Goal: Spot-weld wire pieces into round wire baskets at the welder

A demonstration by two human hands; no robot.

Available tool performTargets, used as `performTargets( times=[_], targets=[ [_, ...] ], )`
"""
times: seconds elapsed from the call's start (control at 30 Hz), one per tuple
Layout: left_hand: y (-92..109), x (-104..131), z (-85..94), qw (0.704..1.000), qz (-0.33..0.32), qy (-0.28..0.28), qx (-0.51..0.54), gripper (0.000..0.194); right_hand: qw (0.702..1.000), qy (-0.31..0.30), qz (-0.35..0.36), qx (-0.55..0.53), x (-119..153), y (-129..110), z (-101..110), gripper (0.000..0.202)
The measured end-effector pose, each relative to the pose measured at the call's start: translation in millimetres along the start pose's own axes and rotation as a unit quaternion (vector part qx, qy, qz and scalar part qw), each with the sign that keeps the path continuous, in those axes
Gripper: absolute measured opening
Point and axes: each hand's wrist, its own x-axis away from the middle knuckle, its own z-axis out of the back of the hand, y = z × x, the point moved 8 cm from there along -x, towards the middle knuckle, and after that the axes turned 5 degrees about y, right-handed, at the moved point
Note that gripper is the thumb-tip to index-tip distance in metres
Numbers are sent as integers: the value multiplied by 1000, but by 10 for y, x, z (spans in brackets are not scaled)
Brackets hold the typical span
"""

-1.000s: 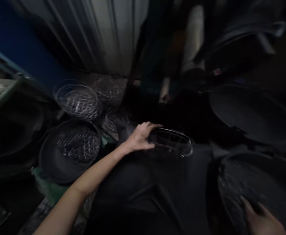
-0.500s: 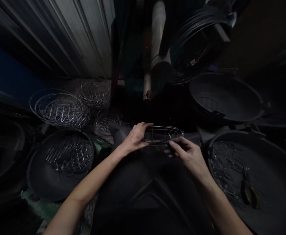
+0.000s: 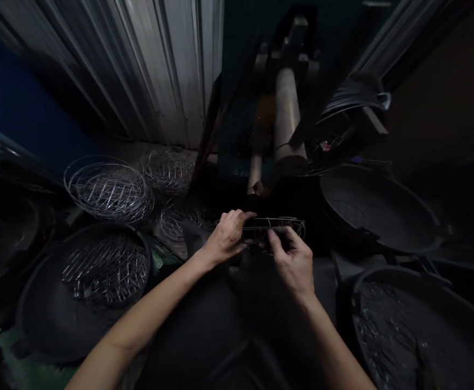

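A round wire rack (image 3: pixel 296 221) is held nearly edge-on above my dark-covered lap. My left hand (image 3: pixel 229 234) grips its left end, with the thumb side along the top ring. My right hand (image 3: pixel 291 257) is closed at the front of the rack, thumb and finger pinching a short piece of wire (image 3: pixel 269 222) that sticks up past the fingertips. Whether the wire touches the rack's rings is too dark to tell.
Wire grids lie in a black basin (image 3: pixel 29 319) on the left; wire rings (image 3: pixel 115 189) are stacked behind it. On the right, a basin (image 3: pixel 432 298) holds short wires and dark pliers (image 3: pixel 421 360). Another basin (image 3: pixel 383 206) stands behind. Machine rollers (image 3: pixel 287 111) project ahead.
The view has tilted up, bringing more of the machine into sight. My right hand has moved left along the rack, closer to my left hand, which keeps its grip.
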Motion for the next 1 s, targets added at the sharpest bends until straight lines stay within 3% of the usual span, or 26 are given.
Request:
performTargets(
  times=[0.27, 1.0],
  targets=[
    [-150, -76, -14, 999, 25, 15, -23, 51, 998, 24, 56, 27, -178, -39, -123, 29],
    [-341, -346, -16, 995, -25, 59, -76, 59, 992, 50, 111, 12, -457, -49, -233, 25]
  ],
)
